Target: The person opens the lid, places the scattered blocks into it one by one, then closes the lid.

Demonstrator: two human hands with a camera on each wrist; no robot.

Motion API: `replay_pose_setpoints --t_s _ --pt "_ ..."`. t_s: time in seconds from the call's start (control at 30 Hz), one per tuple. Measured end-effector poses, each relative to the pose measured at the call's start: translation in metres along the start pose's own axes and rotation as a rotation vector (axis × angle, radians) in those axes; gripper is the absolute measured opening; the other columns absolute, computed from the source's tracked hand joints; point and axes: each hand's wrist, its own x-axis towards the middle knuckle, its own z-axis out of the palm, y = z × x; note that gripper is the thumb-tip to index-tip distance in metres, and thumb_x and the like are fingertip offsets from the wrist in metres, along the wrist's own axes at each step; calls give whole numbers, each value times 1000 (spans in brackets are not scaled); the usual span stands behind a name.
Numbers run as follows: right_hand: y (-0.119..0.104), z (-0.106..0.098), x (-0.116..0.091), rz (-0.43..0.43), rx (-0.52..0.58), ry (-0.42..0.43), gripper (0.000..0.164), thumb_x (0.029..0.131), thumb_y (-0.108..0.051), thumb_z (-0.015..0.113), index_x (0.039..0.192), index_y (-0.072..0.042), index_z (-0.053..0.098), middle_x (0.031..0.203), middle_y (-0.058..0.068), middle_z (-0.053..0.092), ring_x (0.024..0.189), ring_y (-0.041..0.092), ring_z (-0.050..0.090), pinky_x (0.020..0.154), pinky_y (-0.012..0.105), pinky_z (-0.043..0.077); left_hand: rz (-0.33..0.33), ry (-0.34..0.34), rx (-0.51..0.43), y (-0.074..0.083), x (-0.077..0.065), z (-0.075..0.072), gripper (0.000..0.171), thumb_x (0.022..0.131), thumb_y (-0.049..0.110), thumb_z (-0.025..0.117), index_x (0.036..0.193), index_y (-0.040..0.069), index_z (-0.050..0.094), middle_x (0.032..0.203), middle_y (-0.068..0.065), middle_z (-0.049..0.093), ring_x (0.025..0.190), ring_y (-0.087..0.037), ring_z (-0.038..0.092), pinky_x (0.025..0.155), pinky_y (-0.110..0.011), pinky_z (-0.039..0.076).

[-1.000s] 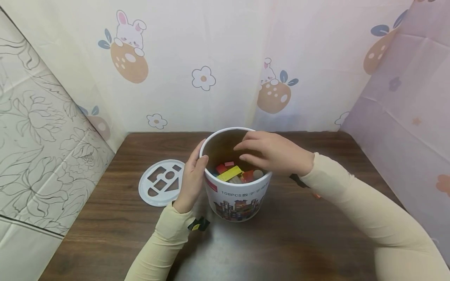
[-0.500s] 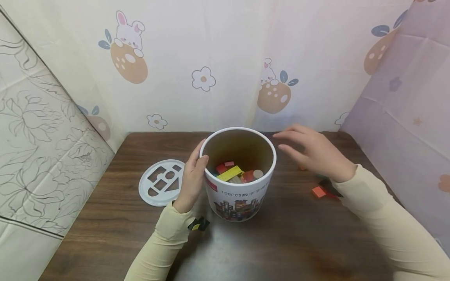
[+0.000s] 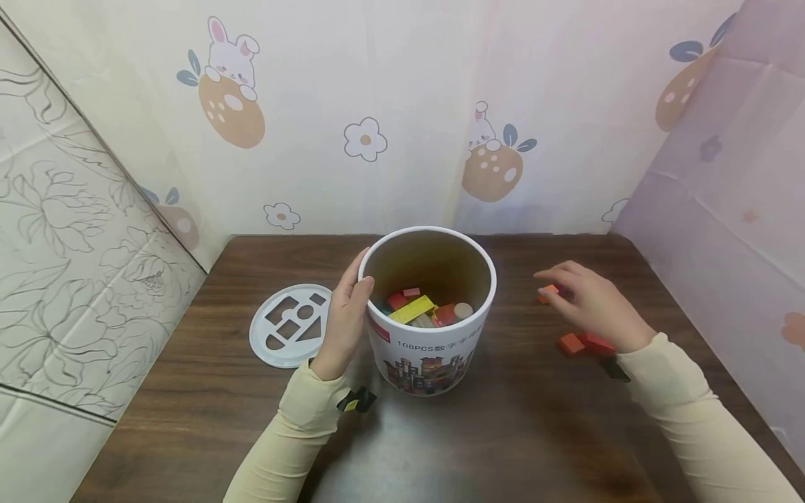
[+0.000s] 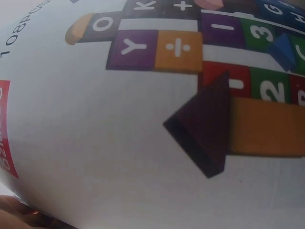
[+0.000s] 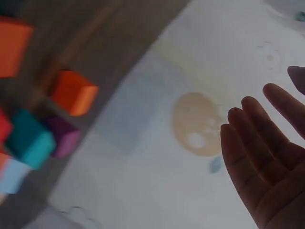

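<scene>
My left hand grips the rim of a white bucket, thumb over the edge and fingers round the outside. Inside the bucket lie several toy blocks, among them a yellow block. The left wrist view is filled by the bucket's printed wall. My right hand hovers over the right side of the table, fingers extended and holding nothing. Below it are an orange block, an orange-red block and a red block. A teal block and a purple block show in the right wrist view.
A white lid with shaped cut-outs lies flat to the left of the bucket. The dark wooden table meets a patterned curtain at its back edge.
My right hand has left the bucket's opening and moved right, over the loose blocks, which have come into view. My left hand and the bucket have stayed in place.
</scene>
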Motion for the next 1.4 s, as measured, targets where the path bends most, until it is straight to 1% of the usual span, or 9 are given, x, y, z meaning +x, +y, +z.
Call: replay_pose_setpoints --t_s 0.17,0.33,0.47,0.53,0.7,0.8,0.97,1.13,1.4 --pt "20 15 -10 50 -18 -74 31 92 -21 67 118 -5 67 113 15 64 103 35 63 86 57 51 7 -2 -16 0 1 0 47 103 19 41 149 16 39 150 -3 44 139 -25 42 114 -54 34" --pt "35 26 -18 132 -33 -183 33 91 -23 67 118 -4 67 118 20 63 107 40 62 91 62 48 15 -1 -18 -1 1 0 47 103 18 40 149 15 39 151 -4 44 139 -26 42 114 -54 34" --pt "45 35 -24 138 -64 -253 37 89 -22 69 119 0 66 114 21 67 105 39 63 91 60 49 15 0 -22 -2 1 0 47 103 18 40 149 15 39 151 -4 44 140 -26 41 115 -54 33" --pt "49 39 -27 137 -75 -277 39 88 -23 70 119 1 66 114 21 68 105 38 63 91 58 50 15 0 -21 -2 1 0 47 103 18 41 149 15 40 150 -4 45 139 -26 42 115 -54 34" --pt "57 47 -33 142 -96 -323 43 86 -23 72 121 2 65 113 22 69 102 39 65 86 57 52 19 -1 -10 -2 1 0 47 102 18 41 149 15 40 150 -4 45 139 -25 42 115 -51 35" --pt "58 49 -36 146 -96 -337 45 85 -22 72 121 3 63 114 23 68 101 40 66 84 56 53 16 -1 -3 -1 1 0 47 102 18 41 149 16 40 150 -3 45 139 -24 43 114 -49 36" --pt "57 49 -38 143 -90 -330 45 84 -20 72 120 5 63 113 25 68 101 41 66 84 56 53 7 1 -1 -1 0 0 47 102 19 41 149 16 40 150 -3 45 139 -23 42 114 -49 36" --pt "59 50 -40 143 -91 -323 43 82 -20 74 117 4 64 109 22 70 98 39 67 82 55 54 2 4 -4 0 0 1 47 103 18 40 149 16 40 151 -3 45 139 -23 42 115 -49 36" --pt "58 50 -39 155 -45 -336 39 82 -16 73 115 3 65 108 19 71 98 37 67 82 54 54 6 5 -6 -1 0 0 47 103 17 40 149 16 40 150 -4 45 139 -25 42 115 -51 35"
